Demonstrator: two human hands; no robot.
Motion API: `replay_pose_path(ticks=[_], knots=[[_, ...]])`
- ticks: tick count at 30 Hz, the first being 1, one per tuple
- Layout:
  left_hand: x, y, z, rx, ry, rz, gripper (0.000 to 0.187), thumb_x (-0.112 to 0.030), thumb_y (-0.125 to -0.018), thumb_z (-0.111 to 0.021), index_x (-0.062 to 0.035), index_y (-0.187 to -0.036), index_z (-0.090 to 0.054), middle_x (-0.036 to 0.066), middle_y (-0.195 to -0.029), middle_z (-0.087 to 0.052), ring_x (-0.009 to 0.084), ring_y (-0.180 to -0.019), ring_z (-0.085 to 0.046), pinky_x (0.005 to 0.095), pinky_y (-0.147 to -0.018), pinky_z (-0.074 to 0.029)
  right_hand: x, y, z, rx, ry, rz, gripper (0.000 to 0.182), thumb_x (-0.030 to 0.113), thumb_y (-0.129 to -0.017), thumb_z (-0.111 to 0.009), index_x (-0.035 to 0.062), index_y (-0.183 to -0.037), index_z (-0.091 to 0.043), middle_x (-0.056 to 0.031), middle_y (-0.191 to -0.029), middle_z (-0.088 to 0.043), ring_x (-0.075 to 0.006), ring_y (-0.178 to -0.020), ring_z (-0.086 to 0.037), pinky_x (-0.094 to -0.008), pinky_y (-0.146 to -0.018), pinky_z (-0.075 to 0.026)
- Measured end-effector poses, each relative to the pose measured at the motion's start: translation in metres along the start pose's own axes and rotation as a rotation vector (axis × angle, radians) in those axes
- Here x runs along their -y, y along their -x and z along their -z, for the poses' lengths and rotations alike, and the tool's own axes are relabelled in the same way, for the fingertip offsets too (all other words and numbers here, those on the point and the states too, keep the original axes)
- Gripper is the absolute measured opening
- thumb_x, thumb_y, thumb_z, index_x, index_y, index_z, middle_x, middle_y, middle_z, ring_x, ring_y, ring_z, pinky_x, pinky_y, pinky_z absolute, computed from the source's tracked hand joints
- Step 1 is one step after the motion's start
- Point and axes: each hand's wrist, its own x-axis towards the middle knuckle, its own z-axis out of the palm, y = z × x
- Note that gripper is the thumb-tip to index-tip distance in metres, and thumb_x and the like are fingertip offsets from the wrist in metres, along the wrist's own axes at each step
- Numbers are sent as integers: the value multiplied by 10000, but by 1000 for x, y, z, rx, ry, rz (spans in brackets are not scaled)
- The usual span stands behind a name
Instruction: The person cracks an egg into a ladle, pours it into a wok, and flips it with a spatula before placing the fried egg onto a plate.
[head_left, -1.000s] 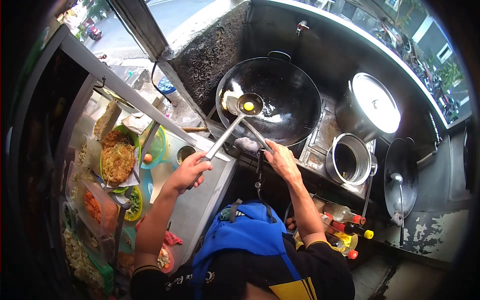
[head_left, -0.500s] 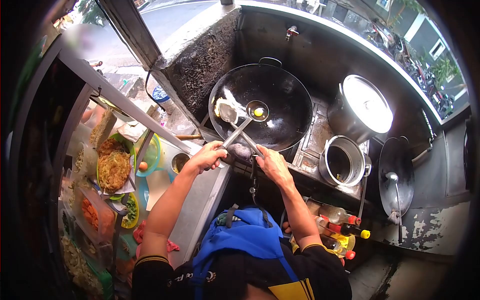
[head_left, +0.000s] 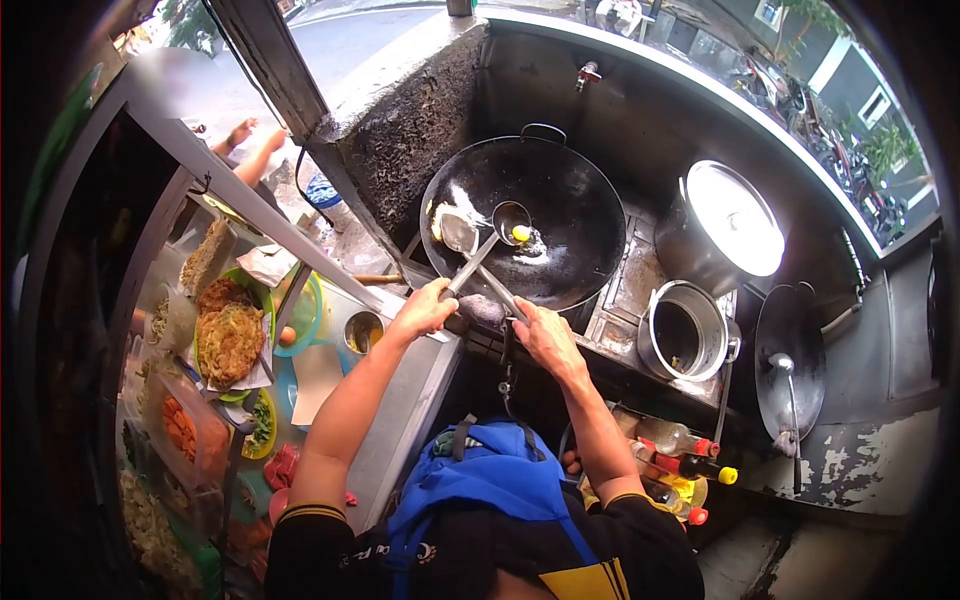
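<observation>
A large black wok [head_left: 575, 205] sits on the stove in front of me. My left hand [head_left: 424, 309] is closed round the handle of a ladle [head_left: 510, 213], its bowl low inside the wok. At the ladle's lower right rim lies an egg yolk [head_left: 521, 233], with some egg white on the wok surface beside it. Gripped in my right hand [head_left: 545, 338] is a spatula [head_left: 458, 233], its blade against the wok's left side near a whitish patch. The two handles cross each other over the near rim.
Right of the wok stand a lidded pot [head_left: 732, 225] and an open pot [head_left: 685, 330]. A second wok [head_left: 790, 360] is farther right. Bottles [head_left: 690, 466] lie below. On the left are a plate of fried food [head_left: 230, 335], a metal cup [head_left: 364, 331] and another person's hands [head_left: 255, 145].
The ladle bowl has tipped, and the yolk has moved from inside it to its rim, with egg white now on the wok. Another person's hands have come into view at upper left.
</observation>
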Motion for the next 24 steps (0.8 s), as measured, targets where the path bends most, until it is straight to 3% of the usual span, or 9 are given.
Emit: replay_pose_path(ticks=[2,3,5,6,8,10,16,24], knots=[[-13,9,0,-48,-179,9,618,-254,-840,-600,-1,-1389,-470,142,-828,-665,196,-640,-655,337,-553,-530,1,0,1,7,4,-4,409,183,-871,-647,48,-1250,-571,-253,-977,-669,-427,-928,-644,-507,-809,-507],[-2,1,-3,-47,-178,10,618,-254,-840,-600,-1,-1389,-470,142,-828,-665,196,-640,-655,337,-553,-530,1,0,1,2,15,1,407,180,-870,-648,46,-1247,-572,-253,-970,-670,-428,-925,-645,-507,-807,-508],[29,-21,-11,-284,-468,-247,631,-261,-824,-579,14,-1382,-476,262,-1112,-665,354,-1012,-669,435,-877,-519,2,0,2,0,27,3,405,178,-869,-649,45,-1243,-573,-253,-964,-671,-429,-923,-645,-507,-805,-508],[23,-16,-12,-282,-467,-245,631,-261,-824,-579,14,-1382,-476,262,-1112,-665,354,-1012,-669,435,-877,-519,2,0,2,-7,23,11,402,175,-867,-651,44,-1240,-575,-253,-960,-671,-428,-921,-646,-507,-802,-509],[4,-3,-15,-271,-414,-198,560,-203,-842,-534,20,-1353,-483,295,-1196,-610,452,-1149,-562,508,-997,-431,4,1,4,-13,18,16,399,173,-866,-652,44,-1236,-577,-253,-956,-670,-427,-918,-646,-506,-799,-509],[6,-4,-18,-292,-438,-234,531,-191,-851,-530,23,-1335,-495,297,-1152,-625,451,-1104,-585,505,-961,-458,7,0,8,78,20,-52,461,236,-895,-627,39,-1306,-555,-266,-1059,-661,-422,-1017,-627,-489,-886,-488],[6,-5,-23,-266,-465,-245,555,-188,-841,-560,34,-1346,-495,297,-1196,-613,442,-1141,-576,482,-974,-458,8,0,10,83,31,-40,446,224,-895,-627,36,-1293,-554,-261,-1015,-664,-415,-992,-630,-486,-873,-490],[28,-4,-33,-372,-574,-352,506,-140,-855,-609,-11,-1331,-498,214,-1043,-644,419,-984,-618,511,-852,-494,3,3,2,33,17,-8,443,213,-892,-625,39,-1293,-554,-252,-1021,-664,-414,-991,-629,-484,-869,-490]])
